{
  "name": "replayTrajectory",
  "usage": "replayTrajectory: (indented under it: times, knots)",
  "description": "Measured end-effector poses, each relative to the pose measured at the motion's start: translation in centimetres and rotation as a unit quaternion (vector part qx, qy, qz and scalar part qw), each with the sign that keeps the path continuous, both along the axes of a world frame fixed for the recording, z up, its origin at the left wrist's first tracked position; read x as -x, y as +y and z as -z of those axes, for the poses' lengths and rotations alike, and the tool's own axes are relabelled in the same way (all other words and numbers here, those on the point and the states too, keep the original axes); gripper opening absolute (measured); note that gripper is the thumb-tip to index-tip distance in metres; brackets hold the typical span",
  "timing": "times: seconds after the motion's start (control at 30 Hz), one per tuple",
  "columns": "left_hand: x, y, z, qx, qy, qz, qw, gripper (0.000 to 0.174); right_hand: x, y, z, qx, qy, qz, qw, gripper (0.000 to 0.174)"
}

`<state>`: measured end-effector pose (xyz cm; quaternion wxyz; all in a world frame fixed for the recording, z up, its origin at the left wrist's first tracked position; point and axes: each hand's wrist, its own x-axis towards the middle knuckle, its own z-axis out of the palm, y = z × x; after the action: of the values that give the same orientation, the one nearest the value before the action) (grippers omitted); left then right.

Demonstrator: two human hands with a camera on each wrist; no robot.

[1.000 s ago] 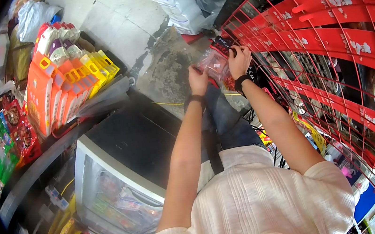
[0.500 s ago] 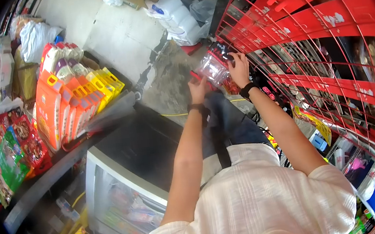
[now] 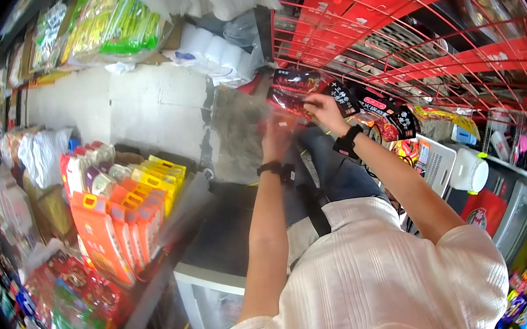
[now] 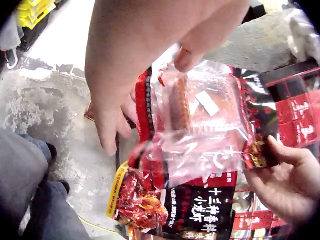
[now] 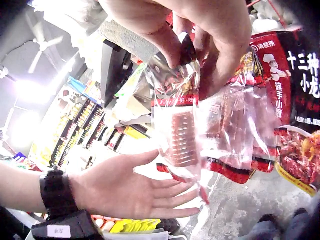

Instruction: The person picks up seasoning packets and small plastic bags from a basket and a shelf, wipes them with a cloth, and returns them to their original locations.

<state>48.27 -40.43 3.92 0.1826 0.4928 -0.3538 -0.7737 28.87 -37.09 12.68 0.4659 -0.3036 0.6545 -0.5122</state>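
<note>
My right hand (image 5: 200, 30) pinches the black, printed top end of a clear-windowed packet (image 5: 175, 130) holding a reddish ridged block. More clear packets (image 5: 235, 125) with red edges hang beside it. My left hand (image 5: 135, 185) has its fingers straight and spread, close to the packet's lower red edge. In the left wrist view, the left hand overlaps the packets' red end, with my right hand (image 4: 290, 175) at their black end. A black-and-red crayfish seasoning packet (image 4: 195, 205) lies behind them. In the head view the left hand (image 3: 276, 141) is blurred.
A red wire rack (image 3: 367, 44) with red strips rises at the right. Orange and yellow bags (image 3: 130, 215) stand at the left, near a dark-topped cabinet (image 3: 218, 224). White wrapped rolls (image 3: 212, 55) stand on the floor ahead. Black-and-red packets (image 3: 390, 114) hang beside the right forearm.
The head view has swung, bringing more of the shelves at right into sight. Black-and-red printed packets now show by the right hand. The left hand has moved along the packets and is blurred.
</note>
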Motion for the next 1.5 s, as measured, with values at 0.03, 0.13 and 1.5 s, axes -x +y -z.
replayTrajectory:
  times: [0.03, 0.13, 1.5]
  knots:
    - [0.9, -1.1, -4.9, -0.231, 0.001, -0.135, 0.964, 0.051, -0.5, 0.3, -0.3, 0.004, -0.011, 0.014, 1.0, 0.011]
    - [-0.3, -2.3, -4.2, -0.151, -0.068, -0.015, 0.986, 0.038, -1.4, 1.4, -1.9, 0.001, 0.009, 0.04, 0.999, 0.011]
    - [11.0, -11.2, -25.0, 0.404, 0.142, -0.012, 0.904, 0.011, 0.9, -4.3, -17.0, 0.15, 0.129, 0.297, 0.934, 0.014]
